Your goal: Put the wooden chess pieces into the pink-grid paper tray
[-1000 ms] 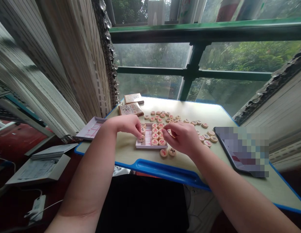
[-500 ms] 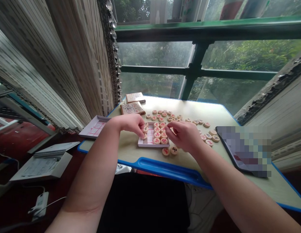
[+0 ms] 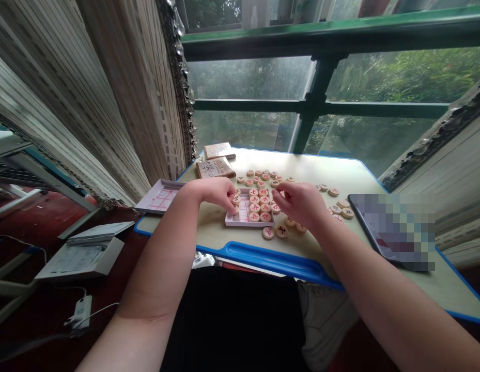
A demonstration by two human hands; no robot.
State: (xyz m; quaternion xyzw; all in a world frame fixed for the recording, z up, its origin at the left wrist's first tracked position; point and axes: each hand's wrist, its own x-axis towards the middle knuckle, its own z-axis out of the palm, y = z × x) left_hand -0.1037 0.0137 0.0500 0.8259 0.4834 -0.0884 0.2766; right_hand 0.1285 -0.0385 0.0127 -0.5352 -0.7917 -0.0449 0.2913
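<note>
A shallow white box (image 3: 244,224) on the table holds two columns of round wooden Chinese chess pieces (image 3: 254,208) with red characters. Along its left wall are pieces with dark characters (image 3: 236,199). My left hand (image 3: 220,191) is at that wall, thumb and fingers closed on a chess piece (image 3: 235,210) low in the left column. Just past the box's right edge is my right hand (image 3: 302,202), its fingers curled in a pinch. Whatever those fingers hold, if anything, is hidden. More loose pieces (image 3: 281,231) lie in front of and under the right hand.
Several loose pieces (image 3: 261,183) lie behind the box. The box lid (image 3: 160,196) rests at the table's left edge, near two small decorated boxes (image 3: 215,168). A tablet (image 3: 390,232) lies on the right. A blue trough (image 3: 278,258) runs along the front edge.
My right fingertips have drawn back from the pieces inside the box to its right edge. My left hand stays at the left column. The whole view has shifted slightly.
</note>
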